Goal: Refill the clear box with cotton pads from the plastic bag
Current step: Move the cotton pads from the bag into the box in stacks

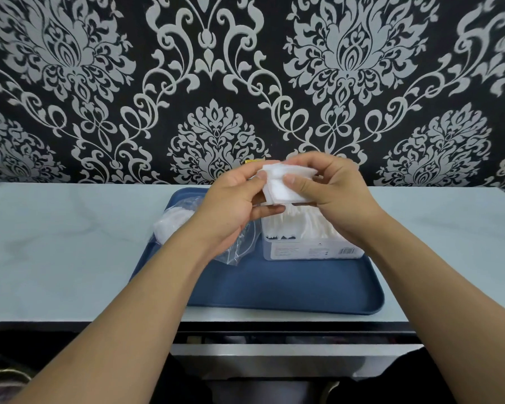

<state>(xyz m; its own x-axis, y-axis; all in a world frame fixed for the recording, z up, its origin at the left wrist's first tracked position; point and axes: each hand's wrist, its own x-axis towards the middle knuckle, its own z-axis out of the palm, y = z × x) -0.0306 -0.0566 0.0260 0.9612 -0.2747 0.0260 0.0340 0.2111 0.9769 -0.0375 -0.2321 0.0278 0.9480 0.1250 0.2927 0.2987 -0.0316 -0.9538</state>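
The clear box point(309, 246) bears a barcode label, its print unreadable.

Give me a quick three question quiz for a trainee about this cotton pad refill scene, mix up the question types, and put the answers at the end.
1. True or false: the left hand and the right hand together hold one stack of cotton pads in the air above the clear box.
2. Multiple choice: the plastic bag lies where?
A. on the blue tray, left of the box
B. on the bare table, right of the tray
C. inside the box
3. Fill in: the box already contains white ____.

Key
1. true
2. A
3. cotton pads; they fill the box close to its rim.
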